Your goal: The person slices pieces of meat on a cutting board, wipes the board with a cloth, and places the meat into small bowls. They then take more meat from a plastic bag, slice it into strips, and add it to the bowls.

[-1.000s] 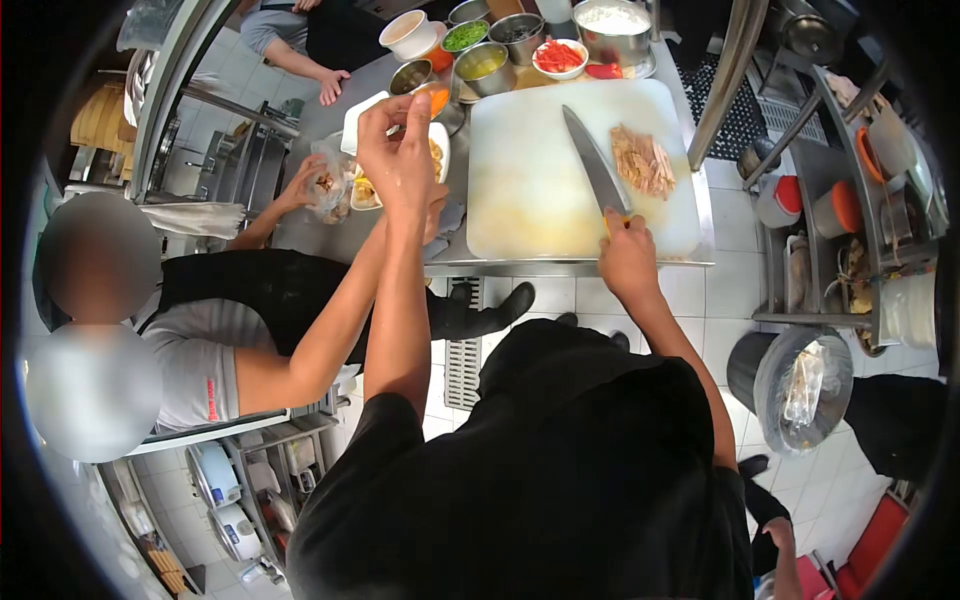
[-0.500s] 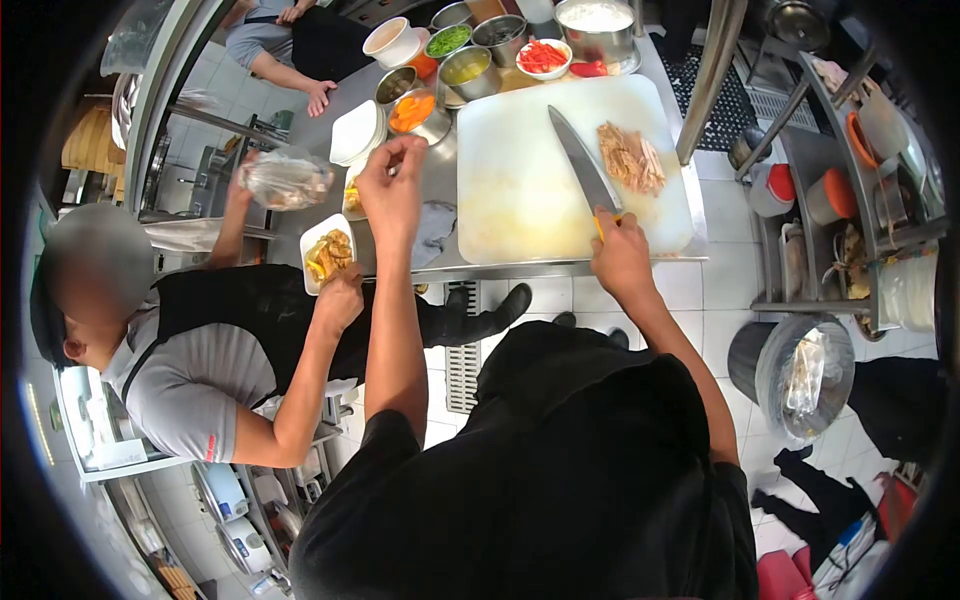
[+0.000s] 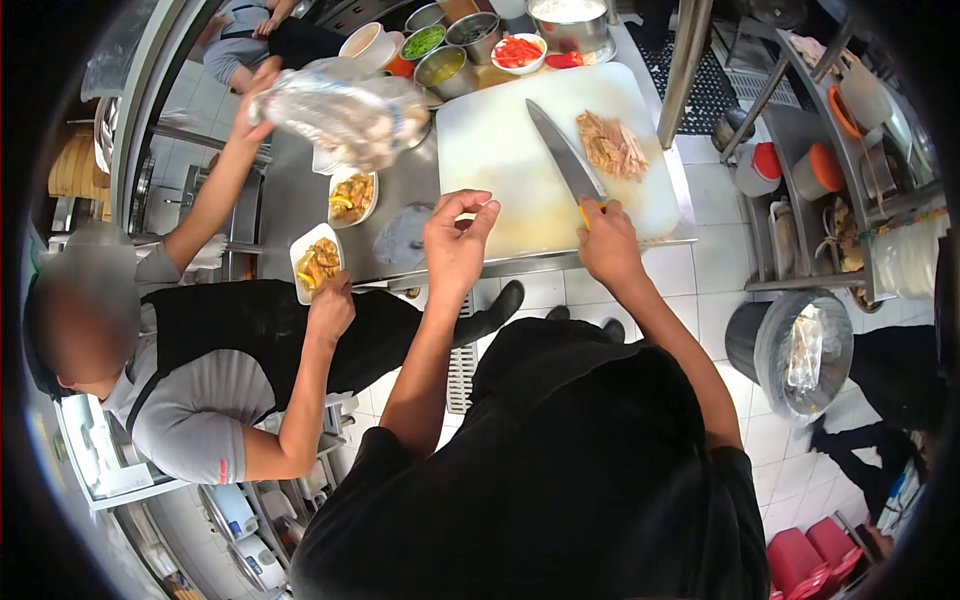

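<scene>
My right hand (image 3: 610, 246) is closed round the yellow handle of a kitchen knife (image 3: 562, 145). Its blade lies over the white cutting board (image 3: 500, 140), pointing to the far side. Right of the blade sits a pile of sliced meat (image 3: 612, 146). My left hand (image 3: 456, 245) hovers at the board's near left corner, thumb and fingers curled together; whatever may be between them is hidden. Left of it a grey cloth (image 3: 408, 234) lies on the steel counter. A co-worker's hand (image 3: 330, 306) holds a white bowl of food (image 3: 318, 262) there.
The co-worker's other hand (image 3: 250, 105) holds a blurred plastic bag (image 3: 350, 112) over the counter. A second white bowl (image 3: 352, 197) with food stands below it. Containers line the back, among them red pepper strips (image 3: 518, 51) and chopped greens (image 3: 424, 42). A lined bin (image 3: 800, 360) stands at right.
My left hand has come away from the containers, right and nearer to me, to the board's corner. The co-worker's bag has swung right over the counter. My right hand keeps the knife.
</scene>
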A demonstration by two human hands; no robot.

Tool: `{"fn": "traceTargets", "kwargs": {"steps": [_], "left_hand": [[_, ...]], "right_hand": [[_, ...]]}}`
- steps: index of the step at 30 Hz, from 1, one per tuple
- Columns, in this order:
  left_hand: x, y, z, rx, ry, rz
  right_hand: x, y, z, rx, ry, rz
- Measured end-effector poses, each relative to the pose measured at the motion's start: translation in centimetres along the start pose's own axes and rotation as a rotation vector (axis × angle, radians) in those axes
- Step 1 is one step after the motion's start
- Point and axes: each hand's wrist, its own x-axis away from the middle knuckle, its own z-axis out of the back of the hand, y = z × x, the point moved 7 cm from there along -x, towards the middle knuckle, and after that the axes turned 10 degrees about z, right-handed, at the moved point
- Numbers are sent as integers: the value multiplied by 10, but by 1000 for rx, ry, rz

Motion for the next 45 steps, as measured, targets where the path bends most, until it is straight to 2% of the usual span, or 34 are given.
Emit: {"fn": "traceTargets", "kwargs": {"steps": [5, 11, 14, 16, 19, 22, 25, 28, 30, 32, 34, 37, 40, 43, 45], "left_hand": [[-7, -11, -3, -82, 15, 19], [-31, -14, 8, -187, 118, -59], [-64, 6, 11, -350, 236, -310], [-98, 9, -5, -461, 221, -174], [-140, 14, -21, -423, 370, 157], [-180, -1, -42, -530, 250, 315], [-207, -10, -38, -499, 175, 261], [-230, -27, -38, -457, 249, 10], [-254, -48, -48, -326, 146, 125], [-264, -59, -52, -353, 122, 173], [-249, -33, -45, -532, 167, 141], [-247, -34, -36, -777, 53, 269], [-285, -89, -13, -804, 294, 125], [-245, -91, 12, 297, 185, 116], [-238, -85, 25, 537, 150, 120]], "right_hand": [[0, 2, -2, -5, 4, 5], [1, 3, -3, 7, 35, 15], [1, 2, -3, 20, 33, 24], [1, 3, -4, 32, 26, 30], [0, 5, -6, 44, 35, 41], [1, 3, -5, 51, 49, 38], [1, 8, -7, 34, 71, 41], [3, 1, 0, 30, 86, 15], [4, 0, 4, 37, 80, 1], [3, -2, 3, 47, 83, 13], [2, 0, 1, 58, 75, 12], [2, 4, -3, 41, 77, 20], [3, 5, -2, 25, 85, 24], [4, 3, 1, 25, 109, 19], [4, 0, 2, 27, 105, 23]]}}
